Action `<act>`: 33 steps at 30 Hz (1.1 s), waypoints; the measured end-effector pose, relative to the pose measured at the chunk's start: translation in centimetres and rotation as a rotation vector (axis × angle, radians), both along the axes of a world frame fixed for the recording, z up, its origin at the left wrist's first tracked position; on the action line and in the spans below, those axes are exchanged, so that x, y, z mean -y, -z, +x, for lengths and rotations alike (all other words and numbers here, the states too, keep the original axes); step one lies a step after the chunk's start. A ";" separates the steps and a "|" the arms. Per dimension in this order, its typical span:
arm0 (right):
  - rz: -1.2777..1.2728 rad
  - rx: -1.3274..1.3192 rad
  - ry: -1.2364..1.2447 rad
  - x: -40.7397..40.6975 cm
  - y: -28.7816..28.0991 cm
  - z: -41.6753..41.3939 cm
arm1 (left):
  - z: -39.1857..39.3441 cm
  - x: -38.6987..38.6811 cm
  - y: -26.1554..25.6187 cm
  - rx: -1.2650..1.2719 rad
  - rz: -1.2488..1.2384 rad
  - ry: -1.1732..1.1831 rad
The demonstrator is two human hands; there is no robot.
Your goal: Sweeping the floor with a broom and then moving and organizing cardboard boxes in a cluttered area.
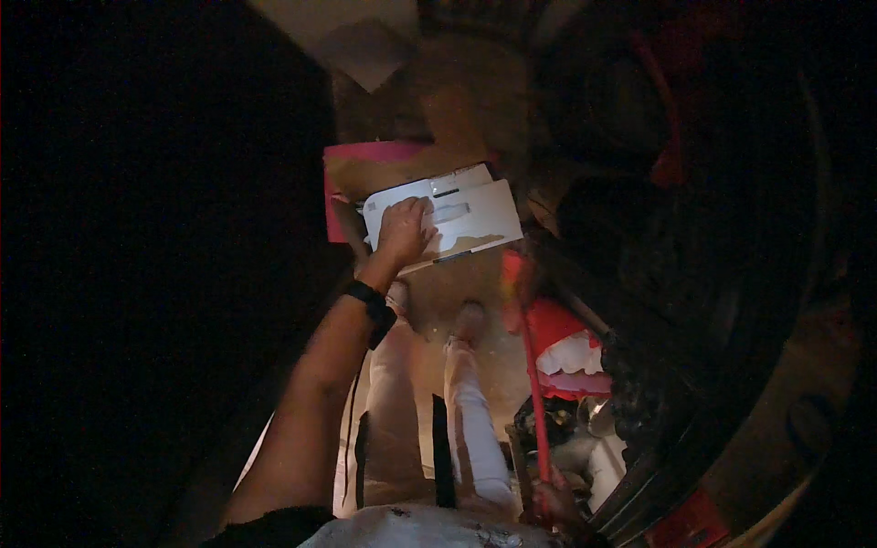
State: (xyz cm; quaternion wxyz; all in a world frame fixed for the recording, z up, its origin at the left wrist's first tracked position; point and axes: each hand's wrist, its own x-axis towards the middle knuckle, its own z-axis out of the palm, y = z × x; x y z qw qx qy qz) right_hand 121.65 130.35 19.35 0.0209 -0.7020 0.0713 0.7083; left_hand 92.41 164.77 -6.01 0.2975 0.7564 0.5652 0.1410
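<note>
A white cardboard box [479, 212] with a printed picture and a dark strip lies before me. My left hand [405, 229] is on its left half, fingers bent against the top face. Whether those fingers grip it or only rest there is unclear. Low on the right, in dim light, my right hand [553, 490] is closed around a long red handle [536, 390]. The handle runs away from me to a blurred red and yellow end [511, 284] near the box's right corner. What kind of tool it is cannot be made out.
Behind the white box is a brown carton with a pink edge [384, 151]. My feet [470, 315] stand on the brown floor [438, 294]. At the right are a red bag-like item with white material [572, 353] and a heap of mixed things [582, 445]. Both sides are very dark.
</note>
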 end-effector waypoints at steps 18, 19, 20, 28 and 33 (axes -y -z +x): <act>-0.015 -0.019 0.242 -6.2 8.2 -1.3 | -4.6 -6.9 -2.2 -0.506 -0.068 0.241; -0.014 -0.018 0.249 -6.2 8.1 -1.8 | -4.3 -7.1 -3.1 -0.506 -0.102 0.296; 0.034 0.051 0.234 -6.1 8.3 -2.4 | -4.1 -7.2 -3.7 -0.509 -0.136 0.346; 0.140 0.037 0.115 -10.3 6.8 -2.7 | -1.8 -8.3 -6.3 -0.630 -0.331 0.489; 0.183 0.059 0.124 -11.9 7.1 -3.8 | -2.7 -6.9 -5.2 -0.612 -0.325 0.525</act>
